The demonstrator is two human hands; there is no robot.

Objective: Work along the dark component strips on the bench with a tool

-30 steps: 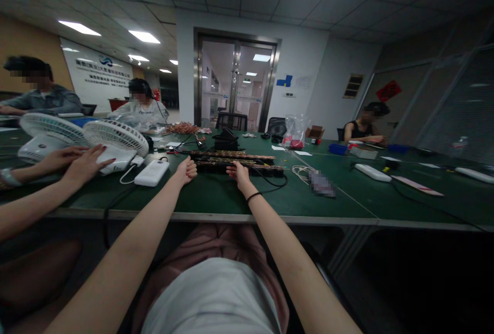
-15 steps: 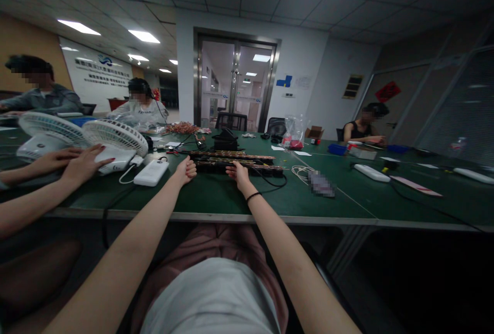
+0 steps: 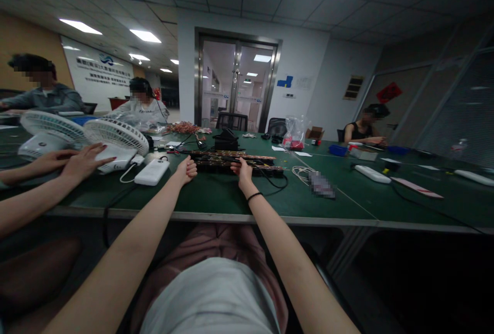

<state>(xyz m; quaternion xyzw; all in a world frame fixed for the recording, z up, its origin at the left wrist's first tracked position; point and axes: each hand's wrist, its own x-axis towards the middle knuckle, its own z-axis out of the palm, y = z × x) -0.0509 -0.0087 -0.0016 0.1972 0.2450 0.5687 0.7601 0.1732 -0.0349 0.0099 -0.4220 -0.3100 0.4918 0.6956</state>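
Observation:
My left hand [image 3: 187,170] is closed in a fist at the left end of a bundle of thin copper-coloured rods [image 3: 260,158]. What its fingers hold, if anything, is hidden. The rods lie side by side across a long black holder on the green table. At the front of the bundle, my right hand [image 3: 243,173] has thumb and fingers pressed together, palm side partly turned to me. A slim dark piece shows by its fingertips, too small to name. Behind the rods sits a black box-like object [image 3: 226,140].
To my left, another person's hands [image 3: 83,161] rest at a white fan [image 3: 116,141]; a second fan stands beyond. A white power bank [image 3: 152,171] lies near my left wrist. A cable [image 3: 301,172] and a blurred-out phone-like item [image 3: 321,185] lie to the right.
My right hand has moved slightly right and up along the rods, and its fingers have drawn closer together. My left hand stays in place.

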